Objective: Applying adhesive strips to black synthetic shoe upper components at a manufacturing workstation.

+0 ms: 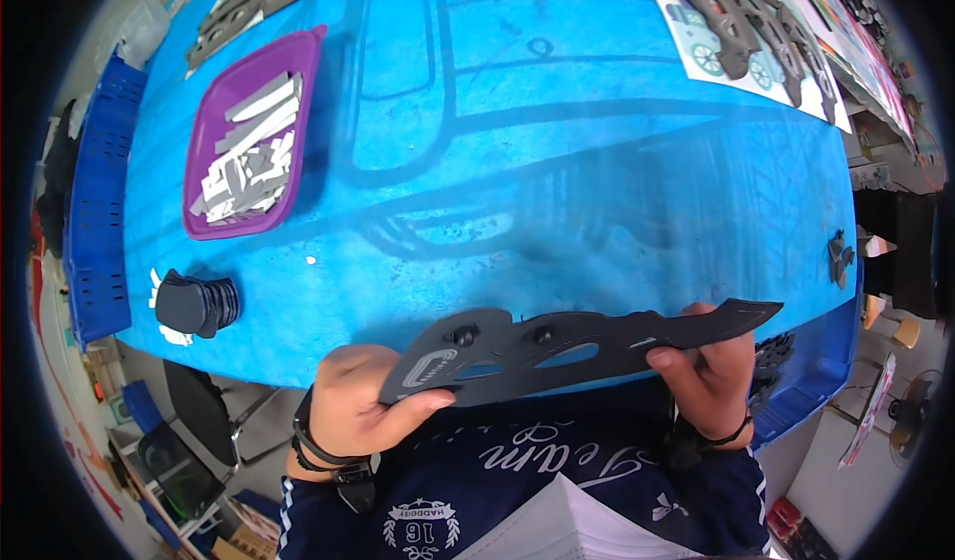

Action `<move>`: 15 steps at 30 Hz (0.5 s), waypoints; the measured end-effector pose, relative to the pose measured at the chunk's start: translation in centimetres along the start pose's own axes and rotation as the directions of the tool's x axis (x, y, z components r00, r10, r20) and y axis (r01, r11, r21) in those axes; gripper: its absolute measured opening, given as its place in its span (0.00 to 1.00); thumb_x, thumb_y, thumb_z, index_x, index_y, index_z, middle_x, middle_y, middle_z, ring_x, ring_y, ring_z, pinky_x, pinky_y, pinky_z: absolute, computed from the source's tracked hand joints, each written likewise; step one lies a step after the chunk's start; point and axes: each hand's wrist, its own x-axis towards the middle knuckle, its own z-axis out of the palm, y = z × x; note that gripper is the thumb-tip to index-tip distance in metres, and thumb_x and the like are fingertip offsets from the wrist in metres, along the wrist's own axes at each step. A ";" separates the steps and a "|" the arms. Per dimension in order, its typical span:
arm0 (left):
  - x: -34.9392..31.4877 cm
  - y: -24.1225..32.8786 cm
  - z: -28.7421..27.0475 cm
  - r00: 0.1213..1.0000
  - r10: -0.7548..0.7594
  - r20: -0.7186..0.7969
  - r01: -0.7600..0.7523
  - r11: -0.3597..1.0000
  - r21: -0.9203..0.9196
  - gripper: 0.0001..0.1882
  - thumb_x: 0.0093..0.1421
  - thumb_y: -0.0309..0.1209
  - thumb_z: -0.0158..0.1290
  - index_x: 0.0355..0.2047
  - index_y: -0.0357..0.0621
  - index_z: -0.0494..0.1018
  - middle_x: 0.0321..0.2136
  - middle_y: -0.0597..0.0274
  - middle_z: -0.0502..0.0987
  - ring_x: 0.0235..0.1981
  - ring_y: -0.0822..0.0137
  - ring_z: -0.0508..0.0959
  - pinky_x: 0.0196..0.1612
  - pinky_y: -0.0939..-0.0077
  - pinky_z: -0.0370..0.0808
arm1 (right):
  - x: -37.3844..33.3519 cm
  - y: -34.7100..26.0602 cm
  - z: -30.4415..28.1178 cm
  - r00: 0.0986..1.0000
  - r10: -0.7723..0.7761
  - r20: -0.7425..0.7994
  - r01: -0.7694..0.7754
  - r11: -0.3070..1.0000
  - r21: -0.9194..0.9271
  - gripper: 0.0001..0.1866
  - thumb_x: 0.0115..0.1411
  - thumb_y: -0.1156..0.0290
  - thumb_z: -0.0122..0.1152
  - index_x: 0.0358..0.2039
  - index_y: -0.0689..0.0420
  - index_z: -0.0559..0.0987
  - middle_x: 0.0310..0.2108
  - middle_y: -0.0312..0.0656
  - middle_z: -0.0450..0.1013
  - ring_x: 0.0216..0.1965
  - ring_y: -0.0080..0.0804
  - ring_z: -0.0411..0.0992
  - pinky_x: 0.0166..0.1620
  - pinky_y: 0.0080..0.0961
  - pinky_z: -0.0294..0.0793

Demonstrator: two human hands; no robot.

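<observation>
Left fingers (416, 413), right fingers (672, 372) pinched closed on opposite ends of dark cut-out panel (597, 331); purple tray (231, 81), dark stack (194, 304) beyond left fingers.

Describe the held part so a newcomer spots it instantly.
Find the blue table, then its near edge. There the left hand and right hand hold a long dark piece between them. It carries two black knobs and tapers rightward, unlike the stack of small dark pieces at left.
</observation>
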 end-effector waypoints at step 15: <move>1.3 -0.8 0.2 0.994 0.076 0.076 -0.093 0.964 0.251 0.13 0.40 0.33 0.62 0.11 0.44 0.69 0.10 0.69 0.68 0.18 0.69 0.62 0.32 0.71 0.55 | -0.2 1.8 0.8 0.997 0.073 0.024 -0.070 0.992 -0.108 0.09 0.42 0.74 0.63 0.28 0.59 0.78 0.28 0.40 0.72 0.29 0.38 0.63 0.34 0.29 0.61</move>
